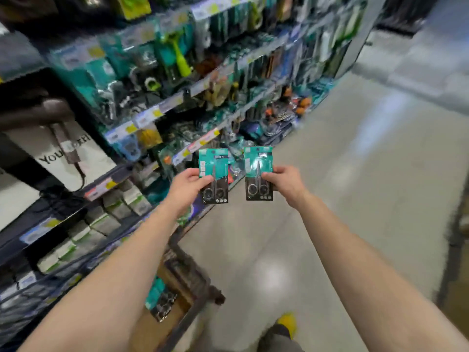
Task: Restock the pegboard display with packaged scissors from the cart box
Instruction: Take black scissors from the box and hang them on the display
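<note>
My left hand (189, 185) grips a teal-and-black scissors pack (214, 174) by its left edge, held upright in front of the lower shelves. My right hand (283, 181) grips a second scissors pack (258, 171) by its right edge, upright, a little to the right of the first. The two packs are apart. Below my left forearm sits the cardboard cart box (175, 313) with more teal scissors packs (158, 295) stacked inside. The pegboard display (203, 80) full of hanging teal packages rises at the upper middle, blurred.
Shelves with small boxes (101, 219) run along the left. A white bag with lettering (66, 153) sits at left. The grey floor aisle (355, 174) opens to the right. My yellow shoe (288, 322) shows at the bottom. A dark cart frame (200, 283) edges the box.
</note>
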Demonstrator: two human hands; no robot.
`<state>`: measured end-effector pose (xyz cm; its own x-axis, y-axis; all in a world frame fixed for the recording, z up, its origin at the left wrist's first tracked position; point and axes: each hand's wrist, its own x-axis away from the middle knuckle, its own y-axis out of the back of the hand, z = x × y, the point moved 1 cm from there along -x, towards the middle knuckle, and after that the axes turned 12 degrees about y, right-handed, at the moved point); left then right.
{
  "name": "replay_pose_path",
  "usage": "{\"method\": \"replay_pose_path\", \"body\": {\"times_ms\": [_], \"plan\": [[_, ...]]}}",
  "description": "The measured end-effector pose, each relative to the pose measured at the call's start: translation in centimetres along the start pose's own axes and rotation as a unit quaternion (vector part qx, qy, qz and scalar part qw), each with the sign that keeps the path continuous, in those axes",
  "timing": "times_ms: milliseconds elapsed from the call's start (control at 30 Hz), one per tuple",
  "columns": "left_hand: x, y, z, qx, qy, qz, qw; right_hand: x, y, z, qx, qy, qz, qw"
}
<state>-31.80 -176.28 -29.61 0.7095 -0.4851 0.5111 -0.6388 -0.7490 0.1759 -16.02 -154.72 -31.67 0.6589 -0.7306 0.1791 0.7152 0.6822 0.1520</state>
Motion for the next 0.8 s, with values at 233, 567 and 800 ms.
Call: {"method": "replay_pose_path", "body": {"times_ms": [233, 567, 800], "plan": [[-2.2, -14.1, -12.8, 0.023, -0.065, 0.016, 0.997, -6.9, 15.8, 6.1, -0.011, 0.071, -0.030, 0.997], [-9.6, -24.4, -26.9, 0.009, -0.131, 0.011, 0.991, -20.1, 27.1, 14.5, -0.010, 0.155, -0.057, 0.986], [-22.1, -27.9, -37.5, 0.022, -0.164, -0.035, 0.986, -36.6, 30.6, 20.6, 0.033, 0.181, -0.036, 0.982]]}}
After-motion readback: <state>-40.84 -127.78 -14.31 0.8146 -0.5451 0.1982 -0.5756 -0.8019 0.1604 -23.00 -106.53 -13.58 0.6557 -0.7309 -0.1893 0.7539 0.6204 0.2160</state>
